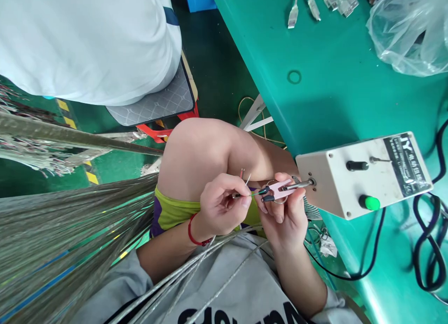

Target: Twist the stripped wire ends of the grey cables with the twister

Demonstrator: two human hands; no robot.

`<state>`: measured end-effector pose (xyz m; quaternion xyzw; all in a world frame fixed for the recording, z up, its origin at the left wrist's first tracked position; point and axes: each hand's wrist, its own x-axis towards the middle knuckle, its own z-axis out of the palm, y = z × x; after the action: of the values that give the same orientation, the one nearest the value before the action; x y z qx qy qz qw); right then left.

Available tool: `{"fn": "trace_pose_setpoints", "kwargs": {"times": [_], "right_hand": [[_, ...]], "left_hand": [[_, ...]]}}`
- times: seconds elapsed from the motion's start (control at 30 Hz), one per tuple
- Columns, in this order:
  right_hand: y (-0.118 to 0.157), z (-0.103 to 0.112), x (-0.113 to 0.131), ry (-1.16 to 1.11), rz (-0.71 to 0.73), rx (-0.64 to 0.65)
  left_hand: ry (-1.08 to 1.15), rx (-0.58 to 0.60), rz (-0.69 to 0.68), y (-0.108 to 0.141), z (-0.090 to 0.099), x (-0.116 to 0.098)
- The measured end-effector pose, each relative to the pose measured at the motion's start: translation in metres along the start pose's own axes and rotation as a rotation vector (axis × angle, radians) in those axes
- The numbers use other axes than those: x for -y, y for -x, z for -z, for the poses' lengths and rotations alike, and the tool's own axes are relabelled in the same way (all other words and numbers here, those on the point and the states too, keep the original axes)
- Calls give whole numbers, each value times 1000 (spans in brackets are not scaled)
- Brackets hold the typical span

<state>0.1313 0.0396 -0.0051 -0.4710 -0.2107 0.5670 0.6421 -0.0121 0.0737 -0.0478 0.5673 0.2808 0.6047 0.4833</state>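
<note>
My left hand (224,203), with a red string at the wrist, pinches the stripped end of a cable, from which thin red, white, green and black wires stick out. My right hand (285,217) holds a pink clip (280,189) with two black tips between thumb and fingers. The green wire reaches to the upper black tip. The clip sits on a metal shaft (301,185) coming out of a white box (353,175) with a black knob, a toggle switch and a green button.
Clear-ended USB cables (294,14) and a plastic bag (413,32) lie on the green table (315,105). Black cords (429,249) coil at right. Many grey cables (70,235) hang at left. A person in white (87,44) sits on a cushioned stool (157,98).
</note>
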Motion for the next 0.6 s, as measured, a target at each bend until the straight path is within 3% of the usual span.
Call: {"fn": "trace_pose_setpoints", "kwargs": {"times": [0.6], "right_hand": [[-4, 5, 0, 20, -33, 58]], "left_hand": [[-60, 49, -5, 1, 1, 0]]}}
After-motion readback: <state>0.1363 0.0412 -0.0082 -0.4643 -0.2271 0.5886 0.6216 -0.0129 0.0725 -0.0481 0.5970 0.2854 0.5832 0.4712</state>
